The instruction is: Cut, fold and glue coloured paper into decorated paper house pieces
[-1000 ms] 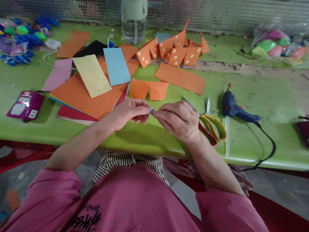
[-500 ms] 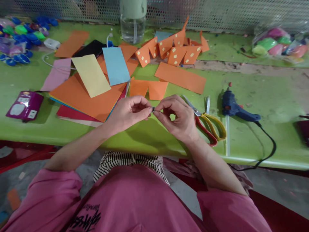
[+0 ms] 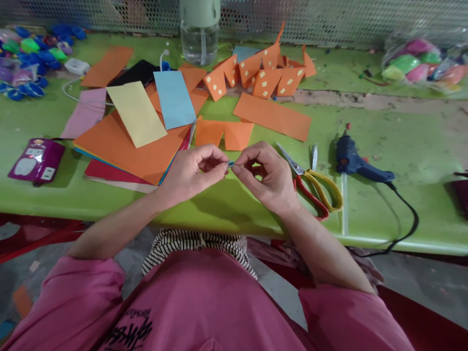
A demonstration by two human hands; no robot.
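Observation:
My left hand [image 3: 193, 173] and my right hand [image 3: 268, 178] meet above the near edge of the green table [image 3: 420, 126]. Both pinch one tiny light-blue scrap of paper [image 3: 230, 165] between thumb and forefinger. The other fingers of each hand are curled. Just beyond my hands lies a folded orange paper piece [image 3: 224, 134]. To the right of my right hand lie scissors with red and yellow handles [image 3: 314, 185].
A stack of coloured paper sheets [image 3: 127, 146] lies to the left, with yellow and blue strips on top. Orange zigzag cut-outs with pale squares [image 3: 256, 73] stand farther back, by a water bottle [image 3: 200, 31]. A blue glue gun [image 3: 356, 163] with its cord lies right. A purple pouch [image 3: 34, 160] sits far left.
My right hand has uncurled from a closed grip into a fingertip pinch. Both hands have risen slightly, and the scrap now shows less between the fingertips.

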